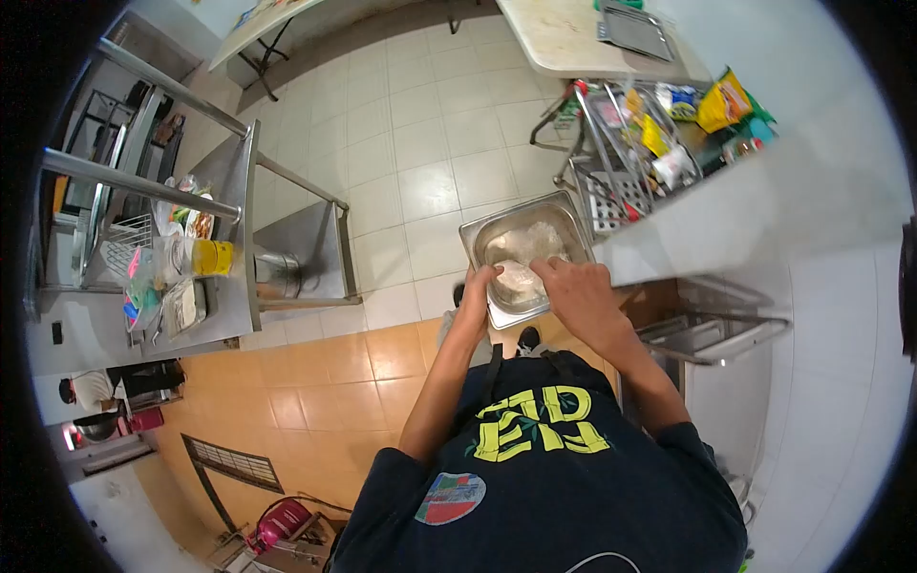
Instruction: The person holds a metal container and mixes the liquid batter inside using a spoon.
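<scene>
A rectangular stainless steel pan [562, 205] is in front of my body, tilted slightly in view. Inside it lie clear plastic bags with pale contents, one bag [519, 278] nearer to me and another bag [543, 239] behind it. My left hand [475, 294] is closed at the pan's left side, its thumb over the rim beside the nearer bag. Over the pan's right part, my right hand [579, 294] has its fingers bent and pressed together at that bag's edge. What the bags contain is too blurred to name.
To the left stands a steel work table [234, 191] with a yellow-labelled container [212, 257]. A wire rack [611, 124] holding several packets is at the right, below a pale tabletop [564, 43]. Another person [94, 390] stands far left. A metal-framed cart [712, 339] is right of me.
</scene>
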The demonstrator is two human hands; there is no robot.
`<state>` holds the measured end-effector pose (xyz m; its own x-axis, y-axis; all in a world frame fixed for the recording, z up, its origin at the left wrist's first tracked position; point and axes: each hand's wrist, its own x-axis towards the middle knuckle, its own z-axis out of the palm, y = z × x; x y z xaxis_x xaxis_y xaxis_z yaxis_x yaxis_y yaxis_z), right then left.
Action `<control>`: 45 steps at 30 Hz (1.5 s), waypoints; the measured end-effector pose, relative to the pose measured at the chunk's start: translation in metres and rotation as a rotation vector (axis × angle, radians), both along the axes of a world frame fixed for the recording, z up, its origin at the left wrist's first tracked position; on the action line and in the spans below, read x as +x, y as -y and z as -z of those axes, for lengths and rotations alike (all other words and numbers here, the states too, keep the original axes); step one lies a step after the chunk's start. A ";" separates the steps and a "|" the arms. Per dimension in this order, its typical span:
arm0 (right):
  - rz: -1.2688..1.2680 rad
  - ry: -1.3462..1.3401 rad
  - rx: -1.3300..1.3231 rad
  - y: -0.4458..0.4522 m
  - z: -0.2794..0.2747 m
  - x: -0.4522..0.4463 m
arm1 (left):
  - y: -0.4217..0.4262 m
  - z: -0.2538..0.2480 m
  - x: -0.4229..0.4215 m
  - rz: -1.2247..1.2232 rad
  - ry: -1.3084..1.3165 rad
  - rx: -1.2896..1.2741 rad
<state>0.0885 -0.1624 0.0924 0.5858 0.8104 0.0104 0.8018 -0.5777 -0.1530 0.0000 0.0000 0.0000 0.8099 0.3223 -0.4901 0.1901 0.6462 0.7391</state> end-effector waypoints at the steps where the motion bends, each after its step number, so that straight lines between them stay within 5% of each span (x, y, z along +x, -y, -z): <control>1: -0.042 0.002 0.005 -0.001 -0.001 0.007 | 0.001 -0.009 0.005 -0.046 0.011 -0.019; 2: -0.079 0.004 0.010 -0.002 -0.001 0.013 | -0.001 -0.012 0.009 -0.086 0.021 -0.040; 3: -0.085 0.091 0.237 -0.116 0.011 0.100 | -0.133 -0.014 0.102 -0.073 0.125 0.147; 5: -0.120 -0.043 0.099 -0.122 0.018 0.116 | -0.122 0.047 0.100 -0.097 0.030 -0.073; 14: -0.102 0.021 0.114 -0.361 0.006 0.281 | -0.356 -0.006 0.252 -0.045 -0.029 0.190; 24: -0.125 -0.025 0.140 -0.515 -0.021 0.461 | -0.551 0.001 0.452 -0.017 -0.045 0.002; 45: -0.218 0.199 0.195 -0.960 0.017 0.910 | -0.946 0.010 0.849 -0.270 0.046 0.165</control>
